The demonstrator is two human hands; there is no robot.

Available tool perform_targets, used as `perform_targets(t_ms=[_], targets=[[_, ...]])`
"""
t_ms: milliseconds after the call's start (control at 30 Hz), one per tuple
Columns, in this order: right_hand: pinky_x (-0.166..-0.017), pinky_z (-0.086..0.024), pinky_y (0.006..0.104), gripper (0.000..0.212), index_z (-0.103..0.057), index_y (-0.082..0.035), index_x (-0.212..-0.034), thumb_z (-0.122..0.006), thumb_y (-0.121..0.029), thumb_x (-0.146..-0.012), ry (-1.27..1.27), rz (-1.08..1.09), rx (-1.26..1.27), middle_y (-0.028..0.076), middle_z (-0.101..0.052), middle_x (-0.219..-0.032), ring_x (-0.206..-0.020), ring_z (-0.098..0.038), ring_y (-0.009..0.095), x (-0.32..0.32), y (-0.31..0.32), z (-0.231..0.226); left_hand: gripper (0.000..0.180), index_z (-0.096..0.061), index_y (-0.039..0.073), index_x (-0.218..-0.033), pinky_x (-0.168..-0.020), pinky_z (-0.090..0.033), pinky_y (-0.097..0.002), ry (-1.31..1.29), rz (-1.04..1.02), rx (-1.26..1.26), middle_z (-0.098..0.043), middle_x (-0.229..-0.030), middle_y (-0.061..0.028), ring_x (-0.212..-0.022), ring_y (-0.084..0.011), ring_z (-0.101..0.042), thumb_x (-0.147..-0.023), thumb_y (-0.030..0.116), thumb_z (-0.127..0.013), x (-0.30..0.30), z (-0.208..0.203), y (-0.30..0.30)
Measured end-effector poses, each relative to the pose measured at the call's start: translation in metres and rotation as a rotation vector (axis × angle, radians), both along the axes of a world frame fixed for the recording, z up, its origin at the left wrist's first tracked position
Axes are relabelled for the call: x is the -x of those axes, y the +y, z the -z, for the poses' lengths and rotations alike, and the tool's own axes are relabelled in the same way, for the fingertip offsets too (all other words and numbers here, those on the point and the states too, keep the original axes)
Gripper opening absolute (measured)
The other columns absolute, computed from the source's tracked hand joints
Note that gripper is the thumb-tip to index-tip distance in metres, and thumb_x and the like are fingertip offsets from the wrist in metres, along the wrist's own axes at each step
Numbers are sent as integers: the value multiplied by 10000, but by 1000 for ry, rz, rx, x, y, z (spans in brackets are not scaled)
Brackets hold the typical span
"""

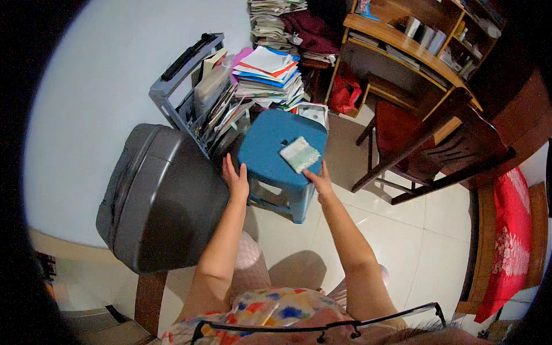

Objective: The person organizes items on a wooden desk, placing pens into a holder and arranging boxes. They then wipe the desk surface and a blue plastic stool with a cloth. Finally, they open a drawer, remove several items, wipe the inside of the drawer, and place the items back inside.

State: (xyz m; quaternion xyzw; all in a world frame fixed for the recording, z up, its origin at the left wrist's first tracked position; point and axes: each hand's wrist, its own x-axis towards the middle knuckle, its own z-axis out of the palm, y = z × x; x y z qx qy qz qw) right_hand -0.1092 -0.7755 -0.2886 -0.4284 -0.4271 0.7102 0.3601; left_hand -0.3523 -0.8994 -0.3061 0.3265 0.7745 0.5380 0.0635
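A blue plastic stool [266, 141] stands upright on the tiled floor in front of me. On the right part of its seat lies a folded white and pale green cloth [300, 154]. My left hand [236, 179] is at the stool's near left edge, thumb and fingers apart and stretched forward. At the near right edge is my right hand [321, 181], its thumb by the seat rim just below the cloth and its fingers along the outer side. Whether either hand presses on the stool is hard to make out. Neither is wrapped around anything.
A large dark grey suitcase [172, 201] stands left of my left arm. Behind the stool are a grey rack [167, 104] and piled papers [267, 77]. To the right is a dark wooden chair [405, 135], with a wooden desk [402, 43] beyond. Red fabric [512, 241] hangs far right.
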Motion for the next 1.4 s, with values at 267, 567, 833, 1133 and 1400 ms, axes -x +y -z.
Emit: perform_targets(t_ms=[267,567,833,1133,1400], targets=[[-1068,-330,354,920,-262,-97,-1501,-774,-110,-737,-222,-155,-48,120,-467,-1419,-1284,-444,226,-161,24,-29,676,-211,127,-1505,-1145,-196,-461,-179,289,129,-222,-1527,-197,-1420,-343,-203,-951,310,-553,-89,2,19],[-1132,-261,496,520,-548,-184,-1299,-635,-41,-806,-945,-259,-1333,93,-428,-1446,-1379,-331,337,-145,26,-66,654,-212,110,-1502,-1092,-315,-426,-244,333,98,-321,-1479,-212,-1341,-361,-357,-955,240,-545,-121,16,39],[-1117,-218,571,587,-371,-215,-1446,-526,-429,-923,-1162,-499,-1320,114,-236,-1551,-1415,-235,359,-124,34,-16,608,-232,131,-1502,-1079,-334,-415,-204,301,116,-357,-1470,-213,-1317,-347,-407,-973,232,-512,-125,9,35],[-1137,-149,561,605,-318,-155,-1473,-465,-417,-948,-1374,-144,-1157,155,-215,-1553,-1424,-207,369,-62,97,7,574,-235,142,-1503,-1103,-302,-410,-225,310,117,-344,-1479,-207,-1346,-361,-361,-985,234,-464,-125,17,36],[-1155,-132,534,563,-266,-218,-1498,-370,-428,-985,-1304,-393,-1200,124,-175,-1573,-1444,-160,346,40,97,-5,510,-274,106,-1482,-1113,-283,-405,-222,301,67,-338,-1484,-193,-1360,-352,-338,-1008,245,-403,-125,18,37]])
